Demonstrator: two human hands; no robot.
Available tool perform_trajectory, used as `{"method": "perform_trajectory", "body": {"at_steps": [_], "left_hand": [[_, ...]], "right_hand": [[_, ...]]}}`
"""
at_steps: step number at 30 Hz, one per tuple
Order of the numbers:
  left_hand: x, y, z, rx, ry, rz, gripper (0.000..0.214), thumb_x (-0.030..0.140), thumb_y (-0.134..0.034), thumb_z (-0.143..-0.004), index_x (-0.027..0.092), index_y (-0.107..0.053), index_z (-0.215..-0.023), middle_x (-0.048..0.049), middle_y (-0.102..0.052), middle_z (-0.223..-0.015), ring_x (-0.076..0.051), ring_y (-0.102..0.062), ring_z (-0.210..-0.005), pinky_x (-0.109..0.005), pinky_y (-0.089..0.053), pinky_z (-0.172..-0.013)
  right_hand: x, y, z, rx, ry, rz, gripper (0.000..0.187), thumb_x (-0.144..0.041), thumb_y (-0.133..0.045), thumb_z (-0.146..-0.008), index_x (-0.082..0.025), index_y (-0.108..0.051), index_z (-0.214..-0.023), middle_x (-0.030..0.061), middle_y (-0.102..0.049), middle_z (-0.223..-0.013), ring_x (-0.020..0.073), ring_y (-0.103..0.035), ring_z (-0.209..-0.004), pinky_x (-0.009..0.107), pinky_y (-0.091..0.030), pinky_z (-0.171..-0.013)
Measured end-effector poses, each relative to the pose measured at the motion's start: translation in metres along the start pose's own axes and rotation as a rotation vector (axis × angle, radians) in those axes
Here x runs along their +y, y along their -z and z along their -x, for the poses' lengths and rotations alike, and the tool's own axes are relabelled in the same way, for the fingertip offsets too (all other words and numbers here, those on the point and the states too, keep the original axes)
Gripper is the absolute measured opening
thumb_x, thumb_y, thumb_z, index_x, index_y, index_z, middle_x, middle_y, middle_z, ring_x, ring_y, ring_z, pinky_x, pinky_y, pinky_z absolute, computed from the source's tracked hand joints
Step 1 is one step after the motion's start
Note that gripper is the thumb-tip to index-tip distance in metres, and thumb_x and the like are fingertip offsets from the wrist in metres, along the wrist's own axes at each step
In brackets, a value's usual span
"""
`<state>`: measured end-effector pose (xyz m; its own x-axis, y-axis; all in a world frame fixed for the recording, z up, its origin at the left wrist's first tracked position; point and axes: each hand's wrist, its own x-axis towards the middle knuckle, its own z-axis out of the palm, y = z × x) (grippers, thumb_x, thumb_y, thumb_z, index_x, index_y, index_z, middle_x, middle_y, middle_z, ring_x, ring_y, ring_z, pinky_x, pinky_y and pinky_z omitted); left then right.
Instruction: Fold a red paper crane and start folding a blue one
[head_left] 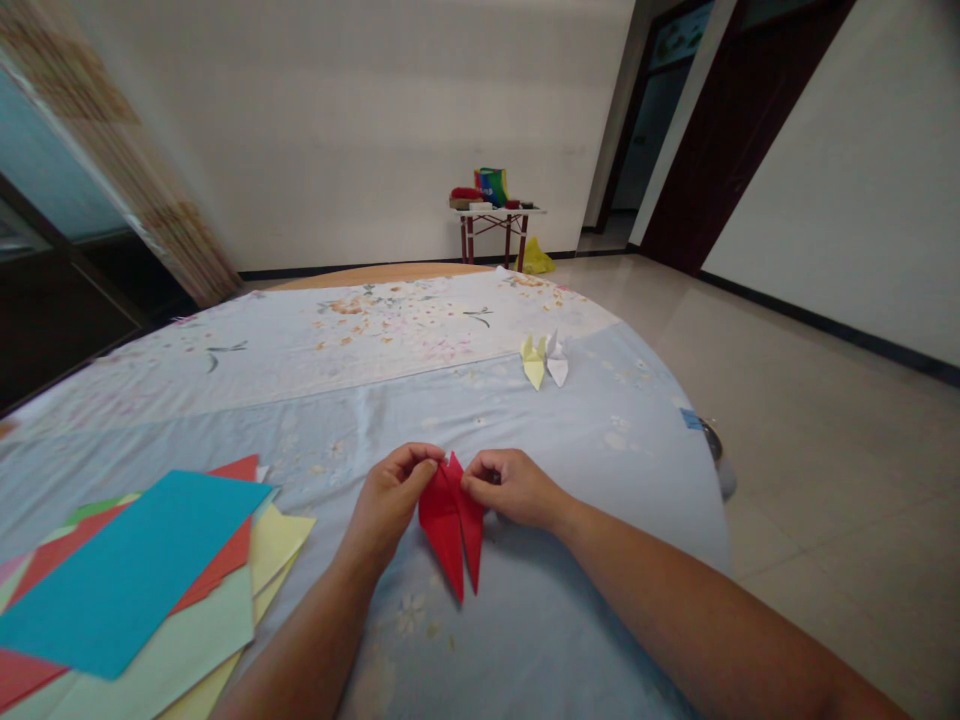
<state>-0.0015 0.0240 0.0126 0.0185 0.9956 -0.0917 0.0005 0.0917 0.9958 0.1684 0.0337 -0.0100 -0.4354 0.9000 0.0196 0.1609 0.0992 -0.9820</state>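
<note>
A folded red paper piece [450, 525] with two long points aimed toward me lies on the pale blue tablecloth [570, 450]. My left hand [391, 500] pinches its upper left edge, fingers closed. My right hand [510, 487] pinches its upper right edge, fingers curled shut. Both hands rest on the cloth near the middle of the round table.
A stack of coloured paper sheets [135, 580], blue on top, lies at the near left. Two small folded paper figures, yellow [534, 362] and white [557, 362], sit farther back right. The table's edge [701, 440] curves at right. A small cluttered table [495, 215] stands by the far wall.
</note>
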Motion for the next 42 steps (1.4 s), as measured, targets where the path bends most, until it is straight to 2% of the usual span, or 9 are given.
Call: {"method": "perform_trajectory", "body": {"at_steps": [4, 8, 13, 23, 29, 34, 42], "left_hand": [[-0.001, -0.002, 0.001, 0.01, 0.038, 0.043, 0.026, 0.041, -0.059, -0.072, 0.017, -0.059, -0.084, 0.0033, -0.06, -0.061, -0.009, -0.05, -0.053, -0.019, -0.038, -0.052], [-0.001, -0.006, 0.002, 0.067, 0.048, -0.039, 0.031, 0.047, -0.059, -0.071, 0.016, -0.056, -0.068, 0.0052, -0.052, -0.051, -0.008, -0.042, -0.045, -0.018, -0.033, -0.046], [0.002, -0.01, 0.003, 0.116, 0.015, -0.104, 0.033, 0.047, -0.061, -0.067, 0.016, -0.054, -0.06, 0.0055, -0.05, -0.048, -0.008, -0.041, -0.045, -0.019, -0.032, -0.045], [0.005, -0.009, 0.005, 0.152, -0.007, -0.17, 0.029, 0.044, -0.062, -0.065, 0.016, -0.057, -0.06, 0.0039, -0.054, -0.051, -0.01, -0.045, -0.048, -0.02, -0.035, -0.048], [0.011, -0.009, 0.007, 0.136, 0.001, -0.161, 0.029, 0.044, -0.065, -0.063, 0.015, -0.061, -0.062, 0.0025, -0.059, -0.052, -0.011, -0.05, -0.047, -0.021, -0.037, -0.048], [0.009, -0.005, 0.004, 0.078, 0.028, -0.127, 0.032, 0.045, -0.065, -0.064, 0.014, -0.067, -0.07, -0.0008, -0.065, -0.057, -0.013, -0.054, -0.051, -0.023, -0.042, -0.052], [0.004, -0.003, 0.001, 0.01, 0.051, -0.079, 0.032, 0.046, -0.063, -0.067, 0.015, -0.065, -0.069, 0.0021, -0.061, -0.054, -0.011, -0.051, -0.048, -0.021, -0.039, -0.05]], "right_hand": [[-0.001, -0.001, 0.0, 0.003, 0.0, 0.012, 0.012, -0.024, -0.054, -0.076, -0.013, -0.057, -0.07, -0.0033, -0.052, -0.056, 0.006, -0.044, -0.049, 0.016, -0.035, -0.046], [-0.003, -0.001, 0.001, 0.016, 0.027, 0.071, 0.011, -0.022, -0.054, -0.075, -0.013, -0.058, -0.069, -0.0036, -0.052, -0.055, 0.0059, -0.044, -0.049, 0.015, -0.033, -0.046], [-0.005, -0.001, 0.001, 0.024, 0.043, 0.119, 0.011, -0.022, -0.054, -0.075, -0.013, -0.059, -0.069, -0.0037, -0.052, -0.056, 0.0058, -0.043, -0.049, 0.016, -0.033, -0.046], [-0.003, -0.001, 0.001, 0.029, 0.041, 0.13, 0.012, -0.022, -0.054, -0.076, -0.014, -0.059, -0.069, -0.0034, -0.053, -0.057, 0.0063, -0.043, -0.05, 0.016, -0.033, -0.047], [-0.002, -0.001, 0.0, 0.029, 0.028, 0.102, 0.012, -0.024, -0.056, -0.075, -0.014, -0.059, -0.069, -0.0038, -0.053, -0.056, 0.0065, -0.044, -0.049, 0.016, -0.033, -0.046], [-0.002, 0.001, 0.0, 0.0, 0.009, 0.032, 0.013, -0.026, -0.056, -0.075, -0.014, -0.058, -0.071, -0.0037, -0.054, -0.056, 0.0065, -0.045, -0.049, 0.017, -0.034, -0.047], [-0.004, 0.001, -0.001, -0.017, -0.024, -0.036, 0.018, -0.03, -0.059, -0.074, -0.013, -0.058, -0.07, -0.004, -0.052, -0.055, 0.0061, -0.044, -0.048, 0.017, -0.033, -0.047]]}}
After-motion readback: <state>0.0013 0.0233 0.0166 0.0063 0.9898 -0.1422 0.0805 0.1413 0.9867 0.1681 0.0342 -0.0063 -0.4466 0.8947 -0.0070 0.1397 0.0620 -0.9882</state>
